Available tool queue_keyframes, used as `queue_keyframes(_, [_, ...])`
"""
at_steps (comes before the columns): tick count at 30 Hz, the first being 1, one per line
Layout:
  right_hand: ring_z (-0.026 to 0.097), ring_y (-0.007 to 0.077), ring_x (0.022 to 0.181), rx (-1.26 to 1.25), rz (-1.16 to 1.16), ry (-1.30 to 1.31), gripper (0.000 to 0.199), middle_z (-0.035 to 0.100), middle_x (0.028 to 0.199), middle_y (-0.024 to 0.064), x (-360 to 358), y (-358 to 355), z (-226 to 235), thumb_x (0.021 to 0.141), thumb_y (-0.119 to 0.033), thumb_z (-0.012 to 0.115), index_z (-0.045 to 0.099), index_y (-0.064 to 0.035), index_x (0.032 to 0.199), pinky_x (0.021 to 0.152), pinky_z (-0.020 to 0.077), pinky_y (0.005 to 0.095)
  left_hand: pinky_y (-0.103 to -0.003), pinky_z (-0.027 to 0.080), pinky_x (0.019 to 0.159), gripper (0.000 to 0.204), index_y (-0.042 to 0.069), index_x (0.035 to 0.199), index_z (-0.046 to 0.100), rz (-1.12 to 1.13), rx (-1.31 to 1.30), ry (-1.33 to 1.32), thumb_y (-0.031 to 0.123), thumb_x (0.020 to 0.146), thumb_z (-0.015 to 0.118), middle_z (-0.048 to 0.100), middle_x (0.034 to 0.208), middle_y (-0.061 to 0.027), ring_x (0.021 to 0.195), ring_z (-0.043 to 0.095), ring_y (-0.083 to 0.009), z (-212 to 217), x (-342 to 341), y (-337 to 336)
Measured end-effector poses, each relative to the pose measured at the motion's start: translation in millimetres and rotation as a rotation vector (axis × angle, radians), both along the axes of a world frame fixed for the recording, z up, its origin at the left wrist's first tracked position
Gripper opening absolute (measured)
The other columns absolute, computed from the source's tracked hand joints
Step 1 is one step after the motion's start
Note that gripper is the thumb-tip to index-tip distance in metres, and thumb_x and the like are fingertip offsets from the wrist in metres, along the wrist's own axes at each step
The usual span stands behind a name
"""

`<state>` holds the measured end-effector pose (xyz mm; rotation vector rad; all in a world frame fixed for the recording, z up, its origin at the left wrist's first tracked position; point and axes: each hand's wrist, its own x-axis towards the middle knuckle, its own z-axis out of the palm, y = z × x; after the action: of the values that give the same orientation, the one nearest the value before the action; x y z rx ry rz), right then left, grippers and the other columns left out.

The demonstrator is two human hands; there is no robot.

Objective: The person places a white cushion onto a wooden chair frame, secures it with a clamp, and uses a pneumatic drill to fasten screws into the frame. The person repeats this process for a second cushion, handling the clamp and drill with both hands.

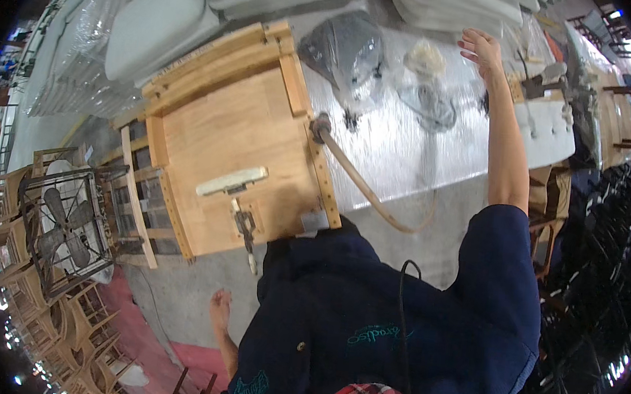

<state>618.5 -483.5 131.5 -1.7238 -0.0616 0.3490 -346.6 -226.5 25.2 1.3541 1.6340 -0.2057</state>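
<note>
My right hand (480, 52) is stretched out over the far part of the silver-covered table (408, 164), its fingers extended and nothing seen in them. Below and left of it lie a clear plastic bag (427, 105) and a pale yellowish bundle (424, 59). My left hand (221, 309) hangs low over the floor beside my body, fingers loosely apart and holding nothing visible. Nearest to it is a wooden jig (224, 125) with raised rails. On the jig sits a metal lever clamp (244, 224) with a pale bar (232, 181) across its end. Neither hand touches the jig.
A dark-filled plastic bag (347, 53) lies right of the jig. A tan hose (362, 178) curves off the jig's right side. White padded panels (158, 26) stand behind. At left are a pedestal fan (65, 228) and stacked wooden chair frames (79, 326). Dark stacked frames (600, 289) fill the right.
</note>
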Motion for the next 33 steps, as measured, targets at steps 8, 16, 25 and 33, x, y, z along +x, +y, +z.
queue_keyframes(8, [0.07, 0.0141, 0.073, -0.688, 0.201, -0.13, 0.042, 0.074, 0.088, 0.0095, -115.7, -47.0, -95.3, 0.086, -0.024, 0.075, 0.07, -0.0018, 0.121, 0.06, 0.0545, 0.0295, -0.029, 0.053, 0.085, 0.041, -0.002, 0.132, 0.055, 0.033, -0.201, -0.25, 0.004, 0.091, 0.061, 0.071, 0.107, -0.0071, 0.094, 0.067, -0.0165, -12.8, 17.9, -39.6])
queue_keyframes(16, [0.072, 0.0346, 0.097, -0.616, 0.748, -0.395, 0.032, 0.074, 0.102, 0.0187, -219.7, 60.7, -157.6, 0.082, -0.023, 0.073, 0.075, -0.0088, 0.111, 0.087, 0.0576, 0.0442, -0.031, 0.052, 0.077, 0.028, 0.001, 0.114, 0.069, -0.089, 0.013, 0.136, 0.021, 0.095, 0.065, 0.074, 0.095, -0.0071, 0.087, 0.068, -0.0168, 15.3, 17.7, -99.1])
queue_keyframes(25, [0.068, 0.0417, 0.097, -0.716, 0.838, -0.6, 0.025, 0.066, 0.105, 0.0219, -252.7, 103.6, -159.6, 0.084, -0.011, 0.066, 0.071, -0.0084, 0.108, 0.087, 0.0558, 0.0502, -0.032, 0.053, 0.081, 0.027, 0.0, 0.117, 0.067, 0.181, -0.001, -0.071, 0.016, 0.099, 0.056, 0.075, 0.101, -0.0087, 0.09, 0.069, -0.0177, -49.6, -17.9, -133.9])
queue_keyframes(33, [0.07, 0.043, 0.092, -0.578, 0.778, -0.679, 0.018, 0.072, 0.097, 0.0238, -247.0, 99.6, -184.5, 0.088, -0.008, 0.061, 0.07, -0.0005, 0.102, 0.084, 0.0555, 0.0513, -0.033, 0.053, 0.081, 0.027, 0.0, 0.117, 0.068, 0.128, -0.017, -0.047, 0.018, 0.101, 0.054, 0.075, 0.1, -0.0086, 0.089, 0.069, -0.0182, -41.3, -4.5, -146.6])
